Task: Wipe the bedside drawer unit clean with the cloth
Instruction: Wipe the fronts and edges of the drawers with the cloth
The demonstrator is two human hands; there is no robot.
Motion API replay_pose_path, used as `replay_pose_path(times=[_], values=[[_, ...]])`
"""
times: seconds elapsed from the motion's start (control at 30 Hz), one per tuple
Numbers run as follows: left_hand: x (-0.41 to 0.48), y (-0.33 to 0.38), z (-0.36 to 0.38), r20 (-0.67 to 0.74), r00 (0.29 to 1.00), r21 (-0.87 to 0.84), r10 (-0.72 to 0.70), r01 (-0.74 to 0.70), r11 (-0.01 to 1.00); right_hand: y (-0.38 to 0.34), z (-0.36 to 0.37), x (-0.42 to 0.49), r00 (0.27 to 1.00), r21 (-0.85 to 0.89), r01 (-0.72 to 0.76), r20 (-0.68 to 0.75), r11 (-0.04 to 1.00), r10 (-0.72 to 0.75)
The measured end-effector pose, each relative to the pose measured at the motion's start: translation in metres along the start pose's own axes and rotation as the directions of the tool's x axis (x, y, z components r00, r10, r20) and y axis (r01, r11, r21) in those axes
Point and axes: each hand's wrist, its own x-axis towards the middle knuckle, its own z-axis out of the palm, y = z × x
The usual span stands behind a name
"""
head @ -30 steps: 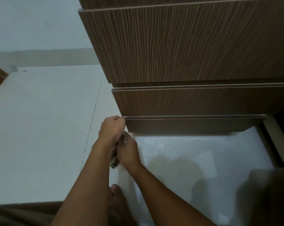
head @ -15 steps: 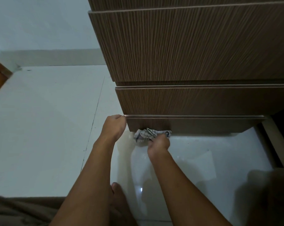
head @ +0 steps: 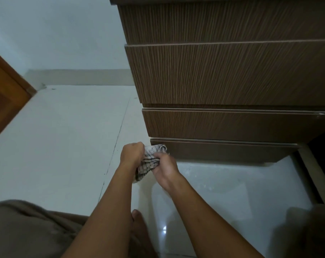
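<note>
Both hands grip one checked cloth (head: pixel 149 161) low at the near left corner of the bedside drawer unit (head: pixel 223 75). The left hand (head: pixel 132 155) is clenched on its left side, the right hand (head: pixel 164 167) pinches its right side; the cloth's upper fold touches the lowest drawer front (head: pixel 223 149), just above the pale floor (head: pixel 64 136)

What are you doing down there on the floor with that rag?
A person is crouched on the white tiled floor in front of a brown wood-grain bedside drawer unit. Both hands hold a crumpled checked cloth: the left hand grips its upper part, the right hand bunches it from the other side. The cloth sits by the left corner of the lowest drawer front, near the floor.
</note>
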Motion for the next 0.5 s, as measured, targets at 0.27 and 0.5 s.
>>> replay_pose_path(times=[0.27,0.5], values=[[-0.056,0.010,-0.017,0.156,0.983,-0.172,-0.098,0.124,0.977,-0.029,-0.029,-0.043,0.991,-0.145,0.107,0.096,0.984,-0.094],[-0.091,0.036,-0.039,0.349,0.935,-0.119,0.066,-0.025,0.993,-0.073,-0.028,-0.093,0.955,-0.348,0.267,0.220,0.899,-0.198]])
